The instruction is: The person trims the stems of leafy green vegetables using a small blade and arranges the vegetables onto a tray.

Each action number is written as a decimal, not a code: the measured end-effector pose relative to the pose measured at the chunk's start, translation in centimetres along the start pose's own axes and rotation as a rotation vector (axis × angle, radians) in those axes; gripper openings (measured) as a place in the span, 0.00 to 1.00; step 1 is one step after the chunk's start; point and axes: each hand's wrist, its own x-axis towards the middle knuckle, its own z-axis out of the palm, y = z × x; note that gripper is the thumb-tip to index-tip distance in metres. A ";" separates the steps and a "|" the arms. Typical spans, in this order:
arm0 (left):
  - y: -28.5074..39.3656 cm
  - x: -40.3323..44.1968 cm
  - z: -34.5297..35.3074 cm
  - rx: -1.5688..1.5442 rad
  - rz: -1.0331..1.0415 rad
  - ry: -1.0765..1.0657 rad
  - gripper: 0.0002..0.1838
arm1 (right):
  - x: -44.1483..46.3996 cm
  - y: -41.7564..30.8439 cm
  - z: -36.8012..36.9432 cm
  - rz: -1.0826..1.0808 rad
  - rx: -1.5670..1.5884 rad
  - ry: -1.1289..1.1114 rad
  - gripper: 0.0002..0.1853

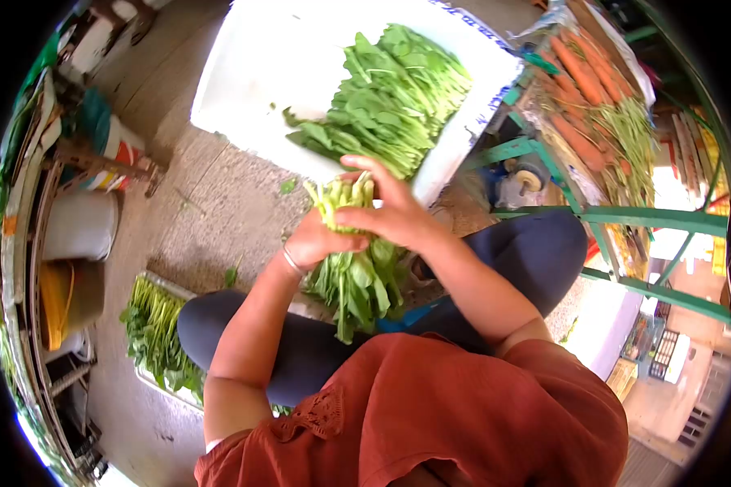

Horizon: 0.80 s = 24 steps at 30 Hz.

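Observation:
Between my knees I hold a bunch of leafy greens (356, 280), its pale cut stems upward and its leaves hanging down. My left hand (317, 239) is wrapped round the stems from the left side. From the right, my right hand (390, 207) closes on the same bunch near the stem ends, thumb across the front. Just beyond my hands is a white foam box (252, 105) with more leafy greens (390, 101) laid in rows along its right side, stems toward the right wall.
A tray of greens (162, 333) sits on the floor by my left knee. Carrots (581, 73) lie on a green metal-framed stand (658, 215) to the right. At left, a shelf holds a white bucket (81, 226) and a yellow container (57, 304).

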 end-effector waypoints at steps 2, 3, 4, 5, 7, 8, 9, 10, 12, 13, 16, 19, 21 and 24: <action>-0.8 0.3 0.3 -0.027 -0.034 0.009 0.22 | 0.6 0.9 1.6 -0.020 -0.087 0.106 0.30; -1.4 0.4 0.2 -0.066 -0.089 0.031 0.21 | 1.0 1.6 1.9 -0.030 -0.116 0.157 0.25; -1.8 0.3 -0.3 -0.150 -0.118 0.016 0.24 | 1.1 1.6 2.0 -0.086 -0.143 0.152 0.21; -3.4 0.7 -1.4 -0.158 -0.098 -0.020 0.25 | 1.2 1.6 2.0 -0.141 -0.168 0.141 0.19; -2.7 0.2 -0.4 -0.200 -0.123 0.081 0.26 | 2.2 3.7 1.8 -0.282 -0.282 0.149 0.24; -2.5 0.1 0.2 -0.233 -0.125 0.131 0.27 | 2.4 3.6 1.7 -0.241 -0.316 0.124 0.25; -3.0 0.2 0.1 -0.248 -0.113 0.138 0.26 | 2.5 3.4 1.7 -0.194 -0.344 0.097 0.26; -4.4 0.6 -0.8 -0.244 -0.097 0.116 0.25 | 2.6 3.2 1.5 -0.186 -0.357 0.078 0.27; -6.5 0.9 -2.6 -0.287 -0.102 0.123 0.23 | 2.5 1.6 1.5 -0.014 -0.376 0.018 0.29; -6.3 1.1 -2.4 -0.332 -0.124 0.141 0.22 | 2.6 1.0 1.5 0.058 -0.370 -0.003 0.30; -3.1 0.8 -0.2 -0.434 -0.214 0.146 0.21 | 2.8 -1.1 -0.2 0.147 -0.369 -0.112 0.44; -3.2 1.0 -0.6 -0.392 -0.017 0.107 0.25 | 1.1 -9.3 -5.1 0.432 -0.359 -0.142 0.46; -4.3 1.7 -1.6 -0.360 0.014 0.063 0.25 | 3.4 -7.1 -9.6 0.069 -0.964 0.175 0.42; -4.3 1.4 -2.0 -0.290 0.035 0.060 0.27 | 5.1 -6.2 -18.1 -0.038 -1.563 0.612 0.27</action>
